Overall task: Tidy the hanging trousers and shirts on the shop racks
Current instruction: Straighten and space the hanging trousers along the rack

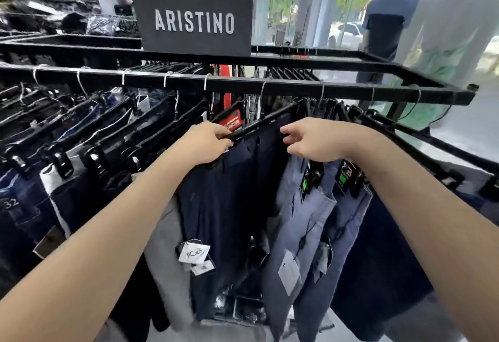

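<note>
Centre trousers (226, 206): plain dark navy
Right trousers (305, 220): slate blue
Rack rail (243, 86): black
Upper sign (193, 18): black, white letters

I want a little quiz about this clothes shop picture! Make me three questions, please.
1. True or false: the left hand grips the black hanger of the navy trousers.
2. What word is on the black sign?
3. The right hand is: A) gripping the rail, B) reaching with loose fingers beside the navy trousers, C) holding a price tag.

Key: 1 true; 2 ARISTINO; 3 B.
</note>
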{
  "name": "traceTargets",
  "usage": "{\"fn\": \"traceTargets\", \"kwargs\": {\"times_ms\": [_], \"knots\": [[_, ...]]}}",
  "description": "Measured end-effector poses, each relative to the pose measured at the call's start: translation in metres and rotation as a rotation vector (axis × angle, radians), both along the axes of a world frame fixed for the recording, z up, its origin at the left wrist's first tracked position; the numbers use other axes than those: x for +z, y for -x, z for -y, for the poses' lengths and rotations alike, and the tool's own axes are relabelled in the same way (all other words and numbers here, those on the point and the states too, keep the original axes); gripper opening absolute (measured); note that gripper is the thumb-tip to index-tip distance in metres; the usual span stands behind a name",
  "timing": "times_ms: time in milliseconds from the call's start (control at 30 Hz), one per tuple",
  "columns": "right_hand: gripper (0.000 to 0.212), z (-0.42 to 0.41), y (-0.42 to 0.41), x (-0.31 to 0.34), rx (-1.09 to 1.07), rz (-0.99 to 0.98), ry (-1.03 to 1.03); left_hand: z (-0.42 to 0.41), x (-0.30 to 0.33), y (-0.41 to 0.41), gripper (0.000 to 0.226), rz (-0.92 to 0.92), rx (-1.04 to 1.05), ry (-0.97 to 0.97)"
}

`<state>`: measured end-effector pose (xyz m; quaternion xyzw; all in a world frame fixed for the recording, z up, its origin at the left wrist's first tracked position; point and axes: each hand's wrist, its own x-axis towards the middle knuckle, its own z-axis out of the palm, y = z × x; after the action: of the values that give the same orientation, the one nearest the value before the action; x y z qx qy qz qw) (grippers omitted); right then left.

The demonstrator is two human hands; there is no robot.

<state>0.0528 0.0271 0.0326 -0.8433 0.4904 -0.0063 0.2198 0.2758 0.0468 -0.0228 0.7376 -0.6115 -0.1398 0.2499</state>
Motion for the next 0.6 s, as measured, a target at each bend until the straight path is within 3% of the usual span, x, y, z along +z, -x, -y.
{"fn": "traceTargets", "kwargs": {"times_ms": [133, 433, 600], "knots": [[0.042, 0.004, 0.007, -0.002, 0.018, -0.091, 0.033, 0.002, -0.001, -0.005, 0.032, -0.013, 0.024, -0.049], [0.04, 0.015, 0.019, -0.018, 0.129, -0.1, 0.105, 0.006, -0.003, 0.011, 0.025, 0.034, 0.143, -0.059], [0.039, 0.02, 0.023, -0.016, 0.157, -0.066, 0.074, -0.003, 0.001, 0.018, 0.04, 0.076, 0.172, -0.12]]}}
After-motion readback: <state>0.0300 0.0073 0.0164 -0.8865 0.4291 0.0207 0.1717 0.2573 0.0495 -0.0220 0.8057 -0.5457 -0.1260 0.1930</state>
